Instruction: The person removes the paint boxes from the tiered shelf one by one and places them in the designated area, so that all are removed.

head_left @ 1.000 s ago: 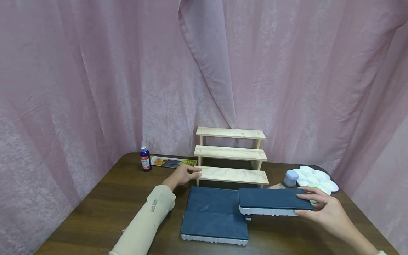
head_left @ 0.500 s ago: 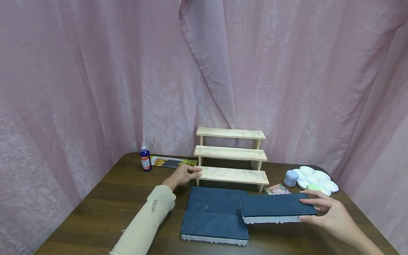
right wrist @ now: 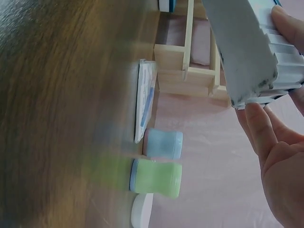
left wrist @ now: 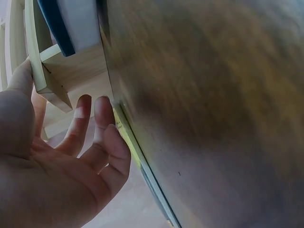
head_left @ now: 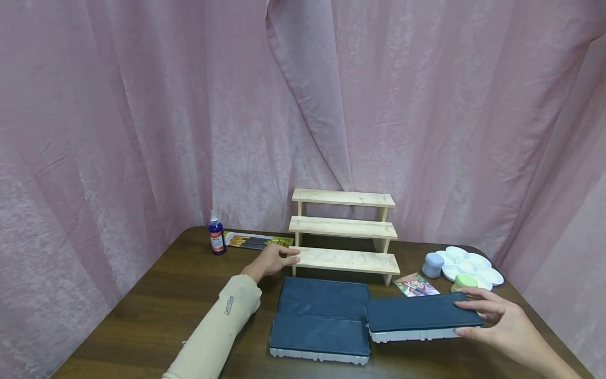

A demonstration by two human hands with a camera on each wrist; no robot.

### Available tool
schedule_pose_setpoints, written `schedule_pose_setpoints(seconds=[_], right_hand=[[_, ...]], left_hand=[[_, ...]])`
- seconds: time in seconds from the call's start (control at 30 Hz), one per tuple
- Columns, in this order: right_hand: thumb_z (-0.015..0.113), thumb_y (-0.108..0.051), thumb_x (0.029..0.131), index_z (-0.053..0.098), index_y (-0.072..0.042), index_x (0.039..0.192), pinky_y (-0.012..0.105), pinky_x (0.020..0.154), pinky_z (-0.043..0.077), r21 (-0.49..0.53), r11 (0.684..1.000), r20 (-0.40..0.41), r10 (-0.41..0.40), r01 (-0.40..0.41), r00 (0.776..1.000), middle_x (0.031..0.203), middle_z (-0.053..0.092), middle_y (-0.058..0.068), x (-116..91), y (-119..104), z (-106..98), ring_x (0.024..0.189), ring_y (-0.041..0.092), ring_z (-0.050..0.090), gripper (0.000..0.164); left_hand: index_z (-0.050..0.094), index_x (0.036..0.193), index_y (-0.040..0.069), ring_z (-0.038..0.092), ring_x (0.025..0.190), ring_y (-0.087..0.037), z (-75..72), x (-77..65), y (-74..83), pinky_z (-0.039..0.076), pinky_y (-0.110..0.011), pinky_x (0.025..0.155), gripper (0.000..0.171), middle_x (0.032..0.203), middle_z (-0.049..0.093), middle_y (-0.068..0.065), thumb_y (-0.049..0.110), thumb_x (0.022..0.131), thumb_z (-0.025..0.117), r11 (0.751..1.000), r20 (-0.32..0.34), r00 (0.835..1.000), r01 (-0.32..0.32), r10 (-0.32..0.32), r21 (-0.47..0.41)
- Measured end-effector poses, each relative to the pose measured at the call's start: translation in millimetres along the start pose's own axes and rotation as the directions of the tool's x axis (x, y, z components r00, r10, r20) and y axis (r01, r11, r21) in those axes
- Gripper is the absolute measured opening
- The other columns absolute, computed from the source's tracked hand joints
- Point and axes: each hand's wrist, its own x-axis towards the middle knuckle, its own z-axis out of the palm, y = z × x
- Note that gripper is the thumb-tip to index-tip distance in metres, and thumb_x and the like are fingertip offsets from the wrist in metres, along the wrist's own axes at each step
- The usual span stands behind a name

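A pale wooden three-tier stand (head_left: 347, 259) is at the back of the table. My left hand (head_left: 272, 259) pinches the left end of its lowest board; in the left wrist view that hand (left wrist: 71, 147) has thumb and a finger at the board's end, the other fingers bent loosely beneath. My right hand (head_left: 502, 318) grips the right end of a flat case with a dark blue top and white base (head_left: 421, 313), tilted and raised off the table. The right wrist view shows the case's pale underside (right wrist: 244, 47). Left of it, similar dark blue cases (head_left: 319, 334) lie on the table.
A blue bottle (head_left: 216, 237) and a pack of paintbrushes (head_left: 255, 241) are at the back left. To the right sit a colourful printed card or packet (head_left: 415, 285), a light blue jar (head_left: 433, 265), a green jar (head_left: 464, 282) and a white flower-shaped palette (head_left: 485, 273).
My right hand has moved the blue case rightward and lower, away from the cases on the table, uncovering the printed packet and green jar. The left hand has stayed on the stand.
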Motion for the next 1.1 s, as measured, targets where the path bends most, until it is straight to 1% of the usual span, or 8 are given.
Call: schedule_pose_setpoints(seconds=[0.13, 0.27, 0.37, 0.5, 0.6, 0.83, 0.97, 1.1], right_hand=[[0.09, -0.006, 0.069, 0.076, -0.007, 0.108, 0.012, 0.072, 0.048, -0.011, 1.0, 0.012, 0.005, -0.005, 1.0, 0.128, 0.057, -0.022, -3.2, 2.8, -3.0, 0.111, -0.015, 0.049, 0.042], [0.09, -0.01, 0.069, 0.077, -0.01, 0.108, 0.017, 0.071, 0.051, -0.037, 0.999, 0.039, 0.01, -0.008, 0.999, 0.127, 0.059, -0.018, -5.5, 3.1, -3.7, 0.11, -0.015, 0.049, 0.04], [0.091, -0.012, 0.069, 0.077, -0.012, 0.106, 0.019, 0.07, 0.051, -0.056, 0.998, 0.049, 0.009, -0.006, 0.999, 0.126, 0.059, -0.02, -6.9, 3.2, -3.2, 0.109, -0.015, 0.049, 0.04], [0.091, -0.013, 0.068, 0.077, -0.014, 0.106, 0.02, 0.069, 0.051, -0.06, 0.998, 0.053, 0.009, -0.006, 0.999, 0.125, 0.057, -0.025, -8.5, 4.8, -2.4, 0.109, -0.015, 0.049, 0.04], [0.091, -0.015, 0.068, 0.077, -0.014, 0.107, 0.021, 0.069, 0.051, -0.067, 0.998, 0.058, 0.019, -0.015, 0.998, 0.126, 0.058, -0.024, -10.2, 7.1, -2.5, 0.109, -0.015, 0.048, 0.04], [0.092, -0.018, 0.068, 0.077, -0.014, 0.107, 0.02, 0.069, 0.051, -0.072, 0.997, 0.071, 0.035, -0.03, 0.997, 0.126, 0.062, -0.014, -13.8, 9.4, -3.1, 0.108, -0.015, 0.047, 0.042], [0.092, -0.021, 0.066, 0.078, -0.017, 0.105, 0.019, 0.069, 0.051, -0.086, 0.995, 0.088, 0.048, -0.04, 0.995, 0.125, 0.061, -0.015, -15.1, 10.0, -2.3, 0.108, -0.017, 0.045, 0.042], [0.092, -0.017, 0.067, 0.077, -0.018, 0.104, 0.019, 0.069, 0.051, -0.059, 0.998, 0.121, 0.03, -0.023, 0.992, 0.124, 0.061, -0.014, -17.2, 14.1, -2.1, 0.109, -0.016, 0.046, 0.04]], left_hand=[[0.076, 0.114, 0.018, 0.057, 0.122, -0.033, -0.3, 0.1, 0.2, 0.049, -0.045, 0.099, 0.029, 0.125, 0.067, -0.012, 0.028, 0.088, 0.077, 1.0, -0.003, 1.0, 0.006, -0.006, 0.003], [0.077, 0.113, 0.018, 0.057, 0.122, -0.033, -0.3, -0.6, -0.1, 0.048, -0.045, 0.099, 0.028, 0.125, 0.067, -0.013, 0.027, 0.087, 0.078, 1.0, -0.012, 1.0, 0.011, -0.011, 0.006], [0.077, 0.114, 0.018, 0.058, 0.121, -0.033, -0.1, -0.6, -0.5, 0.049, -0.045, 0.098, 0.028, 0.125, 0.067, -0.012, 0.028, 0.088, 0.077, 1.0, -0.01, 1.0, 0.0, 0.0, 0.014], [0.077, 0.114, 0.019, 0.058, 0.121, -0.032, 0.0, -0.9, 0.1, 0.049, -0.044, 0.098, 0.027, 0.126, 0.067, -0.011, 0.029, 0.089, 0.076, 1.0, -0.01, 1.0, -0.002, 0.002, 0.016], [0.077, 0.114, 0.02, 0.058, 0.122, -0.031, 0.1, -0.7, 0.6, 0.049, -0.044, 0.099, 0.027, 0.125, 0.067, -0.011, 0.028, 0.089, 0.076, 1.0, -0.011, 1.0, -0.003, 0.003, 0.011], [0.076, 0.115, 0.019, 0.057, 0.123, -0.033, -1.7, -1.5, 2.3, 0.048, -0.045, 0.1, 0.028, 0.127, 0.066, -0.013, 0.027, 0.088, 0.077, 1.0, -0.01, 1.0, 0.004, -0.004, 0.022], [0.076, 0.116, 0.02, 0.056, 0.124, -0.034, -1.6, -1.0, 3.0, 0.047, -0.047, 0.101, 0.028, 0.129, 0.065, -0.014, 0.028, 0.088, 0.076, 1.0, -0.003, 1.0, 0.015, -0.015, 0.023], [0.076, 0.115, 0.02, 0.056, 0.124, -0.033, -0.9, -0.8, 3.4, 0.047, -0.047, 0.101, 0.027, 0.13, 0.064, -0.015, 0.028, 0.089, 0.076, 1.0, -0.003, 1.0, 0.021, -0.021, 0.015]])
